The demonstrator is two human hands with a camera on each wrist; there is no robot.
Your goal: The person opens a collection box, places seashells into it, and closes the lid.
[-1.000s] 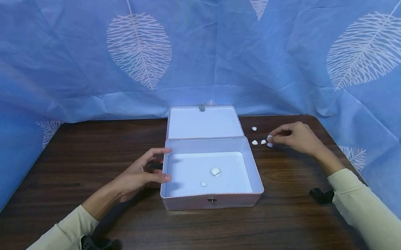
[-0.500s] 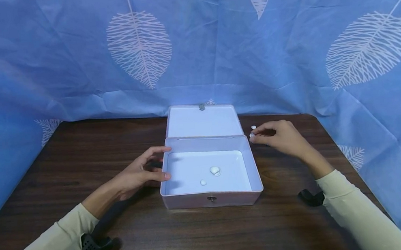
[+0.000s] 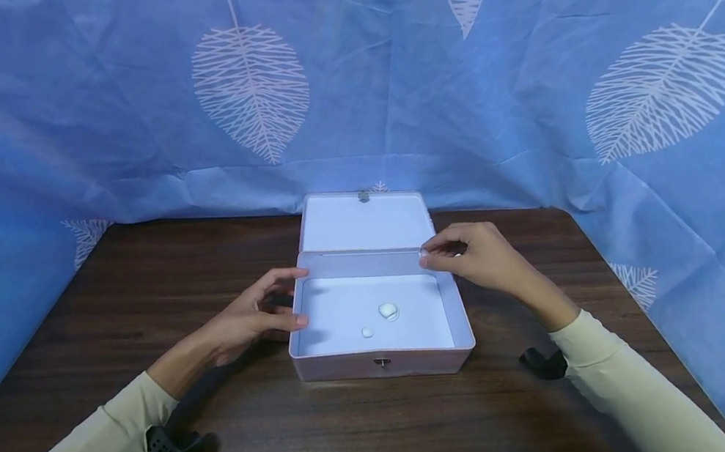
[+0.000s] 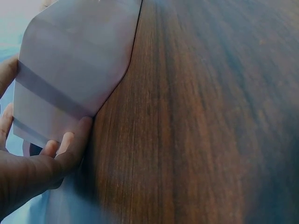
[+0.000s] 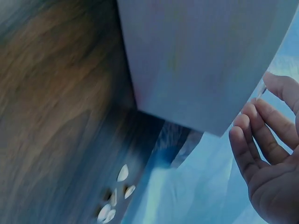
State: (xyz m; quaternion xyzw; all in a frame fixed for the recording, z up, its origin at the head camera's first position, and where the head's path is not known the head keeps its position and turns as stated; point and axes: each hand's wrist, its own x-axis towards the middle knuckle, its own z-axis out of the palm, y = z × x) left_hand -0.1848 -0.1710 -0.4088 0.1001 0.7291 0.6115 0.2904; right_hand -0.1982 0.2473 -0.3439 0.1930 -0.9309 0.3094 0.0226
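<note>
An off-white box (image 3: 377,364) with its hinged lid (image 3: 365,220) thrown back stands at mid-table in the head view. My left hand (image 3: 246,319) rests on its left side, fingers spread, thumb and index fingertips at the rim. Thumb and fingers of my right hand (image 3: 481,258) pinch a small white seashell (image 3: 423,253) over the box's back right corner; in the right wrist view only a sliver of that shell (image 5: 261,90) shows. Inside the box lie a larger white shell (image 3: 388,312) and a smaller shell (image 3: 367,332).
Several loose shells (image 5: 123,172) lie on the dark wood table (image 3: 384,430) beyond the box's right side in the right wrist view; in the head view my right hand hides them. A blue leaf-print cloth (image 3: 386,69) hangs behind the table.
My right hand has moved left from the loose shells on the table to the box's back right corner, carrying a shell. The left hand and box have stayed put.
</note>
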